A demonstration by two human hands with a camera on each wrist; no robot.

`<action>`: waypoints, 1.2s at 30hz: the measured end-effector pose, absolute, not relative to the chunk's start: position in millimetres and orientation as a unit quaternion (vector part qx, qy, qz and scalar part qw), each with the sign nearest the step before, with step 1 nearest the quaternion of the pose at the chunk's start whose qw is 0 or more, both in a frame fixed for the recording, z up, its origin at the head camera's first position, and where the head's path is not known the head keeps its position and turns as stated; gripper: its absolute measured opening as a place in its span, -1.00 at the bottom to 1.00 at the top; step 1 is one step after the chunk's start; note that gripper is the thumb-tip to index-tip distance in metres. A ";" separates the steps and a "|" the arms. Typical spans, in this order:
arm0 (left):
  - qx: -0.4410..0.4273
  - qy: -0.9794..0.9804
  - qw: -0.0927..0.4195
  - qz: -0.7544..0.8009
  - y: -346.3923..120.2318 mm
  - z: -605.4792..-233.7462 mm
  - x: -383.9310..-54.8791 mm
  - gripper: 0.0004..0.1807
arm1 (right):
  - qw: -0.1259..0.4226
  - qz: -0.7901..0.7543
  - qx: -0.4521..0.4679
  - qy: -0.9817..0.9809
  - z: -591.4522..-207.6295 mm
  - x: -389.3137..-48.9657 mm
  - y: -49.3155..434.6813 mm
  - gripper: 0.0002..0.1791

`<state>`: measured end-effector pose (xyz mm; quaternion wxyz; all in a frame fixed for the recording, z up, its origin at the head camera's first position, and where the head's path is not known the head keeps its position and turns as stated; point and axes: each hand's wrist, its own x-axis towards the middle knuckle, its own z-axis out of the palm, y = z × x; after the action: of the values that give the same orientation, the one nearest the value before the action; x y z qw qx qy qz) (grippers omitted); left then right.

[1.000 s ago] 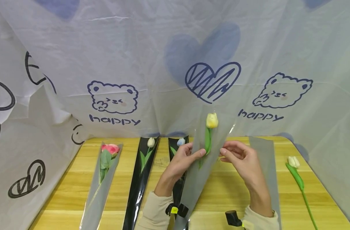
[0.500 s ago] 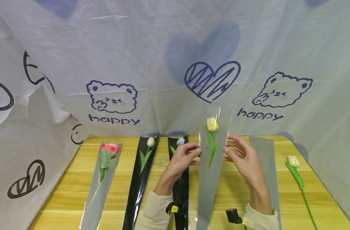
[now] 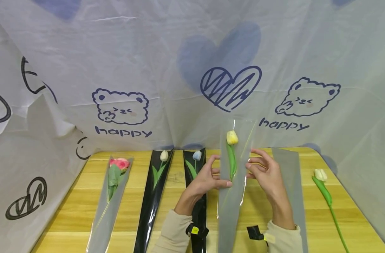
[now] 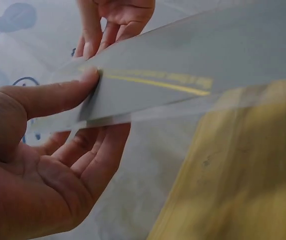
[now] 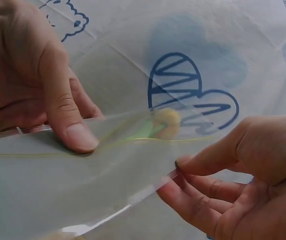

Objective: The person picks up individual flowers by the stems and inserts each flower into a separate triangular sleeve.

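Observation:
A yellow tulip [image 3: 232, 137] with green leaves stands inside a long clear-and-grey flower sleeve [image 3: 228, 214], held upright above the table. My left hand [image 3: 208, 177] grips the sleeve's left side, thumb [image 4: 78, 92] across the front and fingers behind. On the opposite side, my right hand [image 3: 267, 174] pinches the edge between thumb and fingers, as the right wrist view shows. A thin gold line runs along the sleeve [image 5: 43, 185]. The tulip's lower stem is hidden by the grey part. Behind the left hand lies a black sleeve with a blue tulip [image 3: 197, 155].
On the wooden table [image 3: 69, 214] lie a grey sleeve with a pink flower [image 3: 119, 163] and a black sleeve with a white tulip [image 3: 164, 156]. Right of my hands are a flat grey sleeve [image 3: 288, 172] and a loose white tulip [image 3: 320, 175]. A printed cloth [image 3: 167, 52] hangs behind.
The sleeve has gone from tilted to nearly upright and turned, its gold line now showing in front. My right hand has taken its edge; my left thumb has moved lower across the front.

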<state>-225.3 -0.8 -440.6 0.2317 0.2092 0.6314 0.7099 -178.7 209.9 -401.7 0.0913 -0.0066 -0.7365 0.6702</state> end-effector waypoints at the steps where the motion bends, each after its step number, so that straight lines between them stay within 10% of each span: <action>1: 0.203 0.634 0.226 0.711 2.6 -441.5 -224.9 -0.18 | 0.088 0.672 -0.002 -0.736 -402.0 -178.0 212.8 -0.47; 29: 0.121 0.873 0.100 0.462 31.0 -485.2 -216.1 -0.02 | 0.151 0.557 -0.163 -0.800 -412.5 -113.6 374.0 -0.69; 36: 0.145 0.917 0.035 0.370 60.0 -461.9 -202.4 -0.34 | 0.124 0.392 -0.318 -0.854 -418.1 -96.4 406.2 -0.48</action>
<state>-202.4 60.0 -461.9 0.0353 0.1449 0.9169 0.3703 -96.4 406.2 -418.1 0.1240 -0.3180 -0.8541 0.3925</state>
